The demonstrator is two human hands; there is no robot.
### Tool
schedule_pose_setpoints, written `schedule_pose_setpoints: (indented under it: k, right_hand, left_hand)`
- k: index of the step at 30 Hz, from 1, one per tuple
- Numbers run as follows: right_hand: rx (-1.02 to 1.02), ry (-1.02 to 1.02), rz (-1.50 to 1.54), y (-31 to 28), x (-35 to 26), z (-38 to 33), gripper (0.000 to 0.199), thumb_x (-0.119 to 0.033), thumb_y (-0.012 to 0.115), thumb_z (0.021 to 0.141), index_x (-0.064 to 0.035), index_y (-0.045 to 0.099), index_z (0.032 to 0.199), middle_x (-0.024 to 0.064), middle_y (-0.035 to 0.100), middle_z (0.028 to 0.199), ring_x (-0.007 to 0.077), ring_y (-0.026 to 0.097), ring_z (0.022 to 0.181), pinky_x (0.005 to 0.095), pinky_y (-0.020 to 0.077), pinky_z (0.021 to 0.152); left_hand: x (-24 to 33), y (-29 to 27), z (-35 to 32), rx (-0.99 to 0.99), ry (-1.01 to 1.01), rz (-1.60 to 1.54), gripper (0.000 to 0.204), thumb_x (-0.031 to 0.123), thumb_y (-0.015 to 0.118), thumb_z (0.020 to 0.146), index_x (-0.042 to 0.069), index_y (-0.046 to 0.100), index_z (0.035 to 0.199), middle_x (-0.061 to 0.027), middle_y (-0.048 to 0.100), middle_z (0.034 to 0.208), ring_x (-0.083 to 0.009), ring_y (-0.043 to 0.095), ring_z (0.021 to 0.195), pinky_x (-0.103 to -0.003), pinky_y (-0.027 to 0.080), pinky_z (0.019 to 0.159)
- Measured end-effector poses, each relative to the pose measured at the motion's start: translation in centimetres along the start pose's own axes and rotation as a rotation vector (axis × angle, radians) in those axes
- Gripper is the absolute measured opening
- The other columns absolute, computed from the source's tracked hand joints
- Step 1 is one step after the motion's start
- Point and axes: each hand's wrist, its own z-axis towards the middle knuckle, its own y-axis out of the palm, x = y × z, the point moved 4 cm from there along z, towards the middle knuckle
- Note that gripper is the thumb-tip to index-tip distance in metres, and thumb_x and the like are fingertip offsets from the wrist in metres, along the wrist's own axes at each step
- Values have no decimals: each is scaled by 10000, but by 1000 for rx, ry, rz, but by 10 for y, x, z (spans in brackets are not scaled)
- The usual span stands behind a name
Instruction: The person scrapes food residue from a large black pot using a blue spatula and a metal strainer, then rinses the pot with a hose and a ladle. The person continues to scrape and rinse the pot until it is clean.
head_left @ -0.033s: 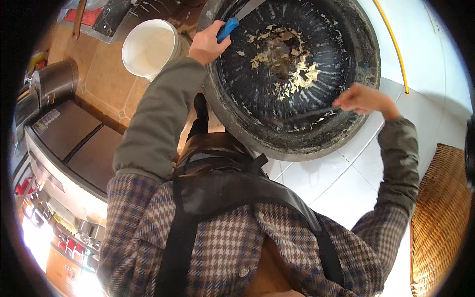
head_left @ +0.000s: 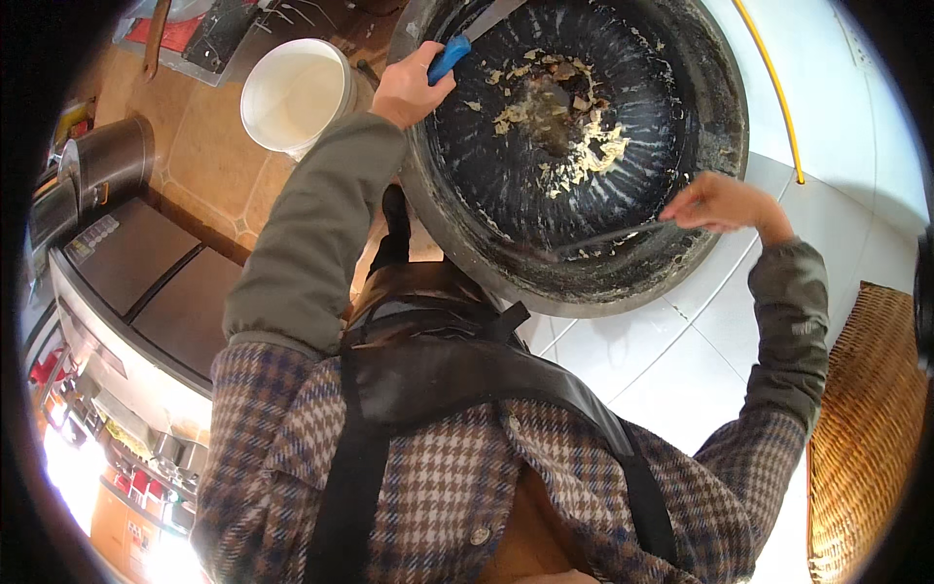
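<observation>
My left hand [head_left: 413, 90] is closed round the blue handle of a flat metal-bladed tool [head_left: 449, 58], over the left rim of a large round dark basin [head_left: 671, 284]. The blade runs toward the upper edge of the view, where it is cut off. At the basin's right, my right hand [head_left: 720, 206] grips the end of a long thin metal strip [head_left: 608, 237]. Motion blurs the strip, which slants down-left along the near inner wall; its kind is unclear. Pale yellowish flakes [head_left: 598, 151] and a dark wet heap [head_left: 550, 112] lie in the streaked middle of the basin.
A white bucket [head_left: 297, 95] with pale residue stands left of the basin on brown tiles. White tiles [head_left: 662, 360] surround the basin's right side. A yellow hose [head_left: 775, 83] runs along the white wall. A woven basket tray [head_left: 871, 428] leans at the right; a steel counter [head_left: 126, 243] is at left.
My right hand has moved slightly right and down, drawing the metal strip with it. The left hand and its blue-handled tool have barely shifted.
</observation>
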Motion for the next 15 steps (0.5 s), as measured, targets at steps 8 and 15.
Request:
schedule_pose_setpoints:
  k: [8,15]
  right_hand:
    - [775,-124,-385,109,-63,165,236,-92,560,848,-24,669,1046,222,683,871,395,663,885,498,537,719]
    - [873,-211,-213,44,-33,154,268,-199,485,971,-49,686,1064,238,679,852,404,656,779,493,534,679]
  left_hand:
    - [3,-1,3,2,-11,-14,367,246,686,828,92,576,1143,-195,670,972,-401,644,845,-462,527,728]
    - [6,-5,1,-15,-23,-28,373,238,675,829,86,564,1150,-205,666,984,-411,639,858,-471,520,736]
